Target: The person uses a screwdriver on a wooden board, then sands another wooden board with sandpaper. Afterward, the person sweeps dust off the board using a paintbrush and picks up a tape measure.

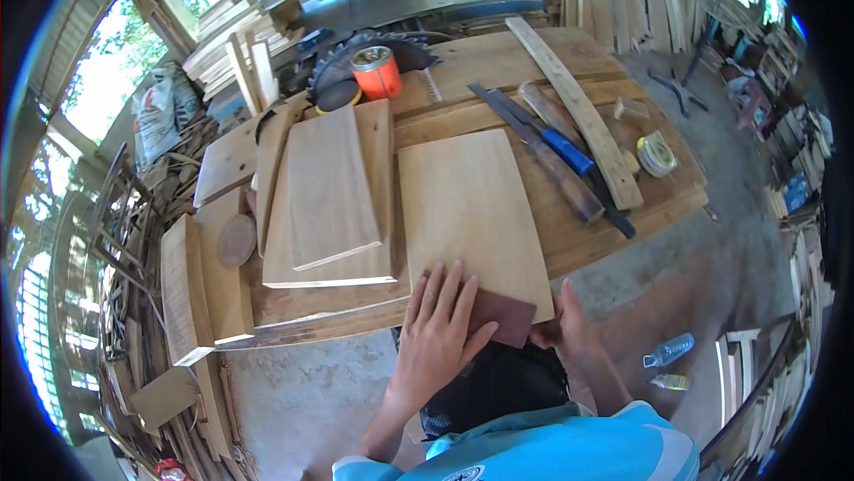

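A pale wooden board (467, 192) lies flat on the workbench, its near end toward me. My left hand (436, 321) rests with fingers stretched out on its near left part. A dark red-brown piece of sandpaper (505, 317) shows beside these fingers and hangs over the near edge, with the left thumb by it. My right hand (569, 330) is curled at the board's near right corner, thumb raised, close to the sandpaper's edge. Its fingertips are partly hidden.
Stacked boards (334, 188) lie left of the board. To the right are a chisel (565, 174) with a blue handle, a long wooden strip (578, 112) and a tape roll (656, 154). Behind stand an orange can (376, 74) and a circular saw blade (329, 68). Bottles (669, 350) lie on the floor.
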### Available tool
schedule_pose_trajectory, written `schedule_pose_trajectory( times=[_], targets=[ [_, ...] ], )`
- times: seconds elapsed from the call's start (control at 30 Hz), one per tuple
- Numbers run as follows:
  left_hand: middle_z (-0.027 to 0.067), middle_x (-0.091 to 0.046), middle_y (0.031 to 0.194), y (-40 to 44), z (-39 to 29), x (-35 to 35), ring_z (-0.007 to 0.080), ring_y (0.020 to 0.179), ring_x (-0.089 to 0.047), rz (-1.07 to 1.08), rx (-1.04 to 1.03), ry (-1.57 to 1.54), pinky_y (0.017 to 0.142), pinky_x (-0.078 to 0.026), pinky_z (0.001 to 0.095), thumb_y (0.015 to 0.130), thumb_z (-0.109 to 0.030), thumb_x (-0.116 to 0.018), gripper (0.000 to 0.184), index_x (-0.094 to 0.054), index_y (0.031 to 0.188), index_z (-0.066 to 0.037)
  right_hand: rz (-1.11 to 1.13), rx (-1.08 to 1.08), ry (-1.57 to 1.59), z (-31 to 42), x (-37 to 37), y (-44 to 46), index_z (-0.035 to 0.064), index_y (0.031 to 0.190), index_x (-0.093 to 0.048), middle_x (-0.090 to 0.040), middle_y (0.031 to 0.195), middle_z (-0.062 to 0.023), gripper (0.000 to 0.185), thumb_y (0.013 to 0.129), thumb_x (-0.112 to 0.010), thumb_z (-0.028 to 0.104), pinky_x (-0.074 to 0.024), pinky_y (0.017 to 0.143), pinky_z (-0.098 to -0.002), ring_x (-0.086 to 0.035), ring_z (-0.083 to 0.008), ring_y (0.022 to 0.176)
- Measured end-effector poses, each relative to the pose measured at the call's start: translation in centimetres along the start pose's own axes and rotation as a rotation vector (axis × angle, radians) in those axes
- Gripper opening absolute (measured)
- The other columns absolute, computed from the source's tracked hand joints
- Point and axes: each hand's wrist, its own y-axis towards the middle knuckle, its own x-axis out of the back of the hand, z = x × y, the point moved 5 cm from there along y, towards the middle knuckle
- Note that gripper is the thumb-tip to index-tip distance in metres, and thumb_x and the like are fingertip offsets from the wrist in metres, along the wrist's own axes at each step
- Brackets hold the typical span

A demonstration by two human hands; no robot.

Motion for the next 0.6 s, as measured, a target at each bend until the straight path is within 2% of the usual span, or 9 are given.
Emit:
schedule_pose_trajectory(
  times=[0.03,0.13,0.17,0.23,0.3,0.4,0.43,0.5,0.6],
  targets=[
    [0.0161,-0.046,0.121,0.2,0.1,-0.1,0.0332,0.118,-0.04,-0.059,-0.011,0.022,0.099,-0.027,0.0455,0.076,-0.039,-0.062,0.056,-0.047,0.113,-0.001,-0.015,0.01,0.004,1.1,0.8,-0.5,0.0062,0.101,-0.054,-0.054,0.066,-0.0018,0.049,0.091,-0.034,0.05,-0.0345,0.043,-0.0205,-0.045,-0.0075,0.047],
    [0.0132,-0.05,0.108,0.6,0.4,0.8,0.029,0.107,-0.047,-0.093,0.046,0.013,0.092,-0.029,0.0455,0.07,-0.044,-0.067,0.058,-0.046,0.105,-0.003,-0.284,0.455,-0.908,7.2,1.3,-3.2,0.0035,0.091,-0.059,-0.054,0.062,-0.0016,0.027,0.09,-0.047,0.028,-0.0335,0.044,-0.0216,-0.045,-0.0076,0.047],
    [0.0104,-0.05,0.099,0.4,0.8,0.5,0.0271,0.099,-0.048,-0.155,0.048,-0.022,0.089,-0.024,0.0454,0.06,-0.047,-0.073,0.062,-0.046,0.098,-0.006,-0.419,0.619,-1.15,9.8,0.6,-4.1,0.0028,0.089,-0.06,-0.054,0.064,-0.0019,0.019,0.089,-0.051,0.019,-0.033,0.044,-0.0222,-0.046,-0.0078,0.049],
    [0.0108,-0.049,0.098,-0.2,0.8,0.9,0.0257,0.094,-0.048,-0.141,0.049,0.032,0.085,-0.027,0.0431,0.062,-0.048,-0.072,0.061,-0.046,0.098,-0.006,-0.699,0.926,-1.217,13.4,0.8,-4.5,0.0024,0.091,-0.059,-0.054,0.065,-0.006,0.011,0.085,-0.051,0.008,-0.0359,0.047,-0.0253,-0.049,-0.0119,0.053],
    [0.01,-0.047,0.093,-0.7,0.7,1.8,0.0234,0.085,-0.048,-0.227,0.027,0.121,0.08,-0.03,0.0407,0.063,-0.051,-0.071,0.064,-0.044,0.098,-0.006,-0.703,1.085,-1.439,15.9,1.4,-3.8,0.0015,0.091,-0.058,-0.054,0.069,-0.0087,0.012,0.083,-0.05,0.005,-0.0395,0.053,-0.0287,-0.051,-0.0178,0.058],
    [0.0108,-0.046,0.092,-3.1,3.0,3.6,0.0244,0.088,-0.046,-0.382,0.13,0.18,0.08,-0.028,0.0417,0.066,-0.062,-0.062,0.07,-0.043,0.101,-0.004,-0.799,1.061,-1.557,19.6,3.8,-1.1,0.0008,0.098,-0.058,-0.06,0.088,-0.0142,0.018,0.082,-0.05,0.004,-0.0447,0.067,-0.033,-0.058,-0.0278,0.077],
    [0.0115,-0.046,0.091,-4.0,4.6,4.4,0.0251,0.09,-0.044,-0.449,0.267,0.012,0.081,-0.028,0.0424,0.068,-0.067,-0.054,0.074,-0.042,0.105,-0.004,-0.78,1.019,-1.592,20.9,5.1,0.5,0.001,0.101,-0.057,-0.061,0.095,-0.0152,0.02,0.082,-0.049,0.004,-0.0455,0.071,-0.0335,-0.059,-0.0295,0.084],
    [0.0137,-0.045,0.093,-5.5,7.3,5.9,0.0263,0.092,-0.04,-0.581,0.441,-0.114,0.082,-0.027,0.0424,0.073,-0.072,-0.041,0.08,-0.04,0.112,-0.002,-0.584,0.912,-1.684,22.9,6.2,4.0,0.0019,0.106,-0.056,-0.06,0.1,-0.0182,0.025,0.082,-0.051,0.007,-0.0455,0.078,-0.0354,-0.057,-0.0319,0.093],
    [0.0162,-0.047,0.1,-6.8,10.6,8.0,0.0274,0.093,-0.037,-0.775,0.461,0.132,0.083,-0.027,0.04,0.077,-0.067,-0.039,0.078,-0.04,0.117,0.0,-0.336,0.782,-1.973,25.1,9.2,9.6,0.0039,0.114,-0.053,-0.062,0.094,-0.0156,0.033,0.081,-0.052,0.007,-0.0467,0.07,-0.0318,-0.06,-0.0235,0.079]
  ],
)
